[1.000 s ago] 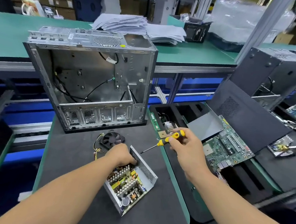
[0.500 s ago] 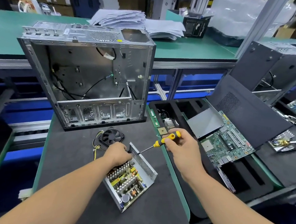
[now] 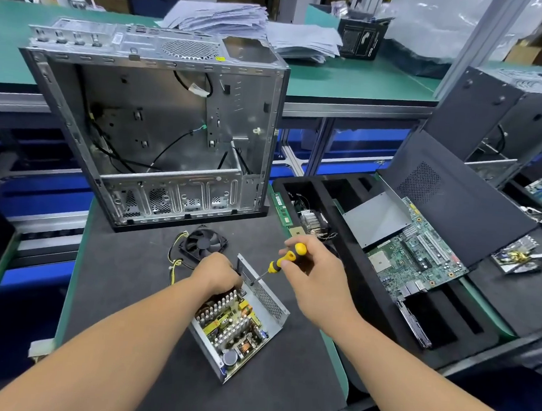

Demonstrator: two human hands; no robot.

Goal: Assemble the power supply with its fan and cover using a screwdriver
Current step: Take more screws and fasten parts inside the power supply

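Note:
The open power supply (image 3: 242, 325) lies on the dark mat, its circuit board exposed inside a silver metal shell. My left hand (image 3: 218, 274) grips its far left corner. My right hand (image 3: 313, 272) holds a yellow and black screwdriver (image 3: 283, 260), whose tip touches the inside of the perforated right wall near the far corner. A black fan (image 3: 204, 244) with yellow wires lies flat on the mat just behind my left hand. No power supply cover is identifiable.
An empty computer case (image 3: 159, 127) stands behind the fan. To the right, a black foam tray (image 3: 369, 295) holds a motherboard (image 3: 420, 257), a heatsink and a memory stick. A black side panel (image 3: 455, 205) leans behind it. Papers lie on the green bench.
My right hand brought the screwdriver left and down, so its tip now meets the power supply's wall. My left hand stayed on the far corner.

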